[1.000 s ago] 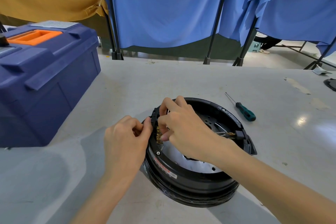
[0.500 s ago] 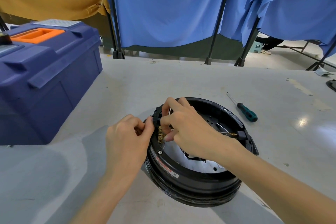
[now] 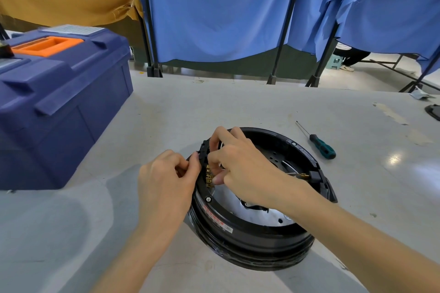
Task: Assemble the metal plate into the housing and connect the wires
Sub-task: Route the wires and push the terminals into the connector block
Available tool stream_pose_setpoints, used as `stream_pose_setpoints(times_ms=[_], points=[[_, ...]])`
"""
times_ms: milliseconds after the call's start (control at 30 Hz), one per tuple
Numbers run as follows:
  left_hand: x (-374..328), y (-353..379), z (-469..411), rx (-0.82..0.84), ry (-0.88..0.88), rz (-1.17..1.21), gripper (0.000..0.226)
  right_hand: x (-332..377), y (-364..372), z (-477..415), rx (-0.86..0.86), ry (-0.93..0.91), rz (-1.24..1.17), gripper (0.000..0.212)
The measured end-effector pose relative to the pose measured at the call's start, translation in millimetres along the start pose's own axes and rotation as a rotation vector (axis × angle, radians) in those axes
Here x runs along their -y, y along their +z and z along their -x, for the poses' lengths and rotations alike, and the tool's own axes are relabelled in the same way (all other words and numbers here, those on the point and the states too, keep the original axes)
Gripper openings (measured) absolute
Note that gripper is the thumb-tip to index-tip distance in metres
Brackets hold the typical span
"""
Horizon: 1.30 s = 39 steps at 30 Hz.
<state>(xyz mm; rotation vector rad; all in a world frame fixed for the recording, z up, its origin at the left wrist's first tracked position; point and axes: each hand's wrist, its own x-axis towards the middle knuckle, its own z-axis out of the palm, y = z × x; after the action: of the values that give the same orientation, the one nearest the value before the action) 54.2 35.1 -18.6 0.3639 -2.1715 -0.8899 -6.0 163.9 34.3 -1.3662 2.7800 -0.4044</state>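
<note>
— Where's the round black plastic housing?
— On the grey worktop, shiny metal plate inside it.
— Each grip?
— The left hand curls, pinching the black connector block on the rim. The right hand pinches tight on the brass terminals just beside it.

The round black plastic housing is glossy, with ribbed bands round its outer wall. Inside it the silver metal plate looks dull and matt (a few punched holes show), and the brass-coloured metal terminals gleam a little. The grey table top is smooth, with a soft sheen at the right. The dark blue plastic toolbox is matt. The blue cloth curtains hang creased, their edges frayed. The thin screwdriver has a bare metal shaft.
</note>
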Motion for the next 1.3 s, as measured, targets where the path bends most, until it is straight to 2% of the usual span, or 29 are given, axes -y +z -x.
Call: stream_pose_setpoints(times_ms=[233,533,733,867,967,1033,1200,1300], points=[[-1,2,1,-0.020,-0.002,-0.009,0.043,3,2,-4,-0.016,-0.014,0.034,0.033],[-2,4,1,-0.022,-0.013,-0.026,0.045,5,8,-1,-0.075,-0.054,0.134,0.012],[-1,5,3,-0.010,-0.021,-0.031,0.046,12,11,-4,-0.143,-0.095,0.164,0.018],[0,4,2,-0.001,-0.022,-0.026,0.046,4,12,-2,-0.140,-0.072,0.049,0.020],[-1,1,2,0.000,-0.027,-0.027,0.044,-2,10,0,-0.133,-0.025,-0.063,0.008],[-3,-3,1,-0.001,-0.057,-0.038,0.043,-6,9,2,-0.124,-0.003,-0.120,0.007],[-11,-8,2,0.030,-0.128,-0.106,0.060,-8,9,7,-0.121,-0.001,-0.111,0.004],[-15,-7,4,0.052,-0.128,-0.102,0.060,-4,11,5,-0.141,-0.020,-0.125,0.018]])
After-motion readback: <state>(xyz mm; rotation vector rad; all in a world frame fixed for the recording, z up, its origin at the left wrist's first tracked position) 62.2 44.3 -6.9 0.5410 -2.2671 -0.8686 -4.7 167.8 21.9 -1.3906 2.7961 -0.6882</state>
